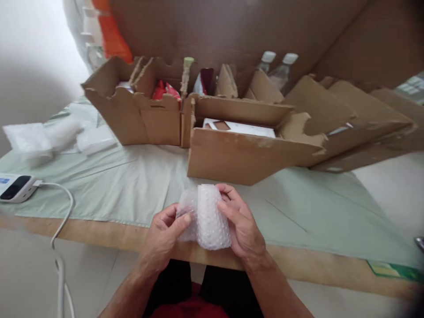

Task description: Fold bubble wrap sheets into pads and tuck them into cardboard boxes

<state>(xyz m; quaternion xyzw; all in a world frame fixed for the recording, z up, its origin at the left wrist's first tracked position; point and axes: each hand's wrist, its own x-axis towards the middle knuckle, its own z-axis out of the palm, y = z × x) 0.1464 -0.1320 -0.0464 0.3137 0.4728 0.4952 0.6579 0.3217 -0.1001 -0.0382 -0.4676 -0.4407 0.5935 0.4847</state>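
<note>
A roll of bubble wrap is held between my two hands above the table's front edge. My left hand pinches the loose flap of the wrap on its left side, thumb on top. Fingers of my right hand curl round the right side of the rolled part. Whatever may be inside the layers cannot be made out. Just beyond my hands stands a cardboard box with a white box in it.
Cardboard bins line the table's back, holding red packets and other items. Two bottles stand behind. Wrapped bundles lie at left, near a white device with a cable. Pale green cloth covers the table.
</note>
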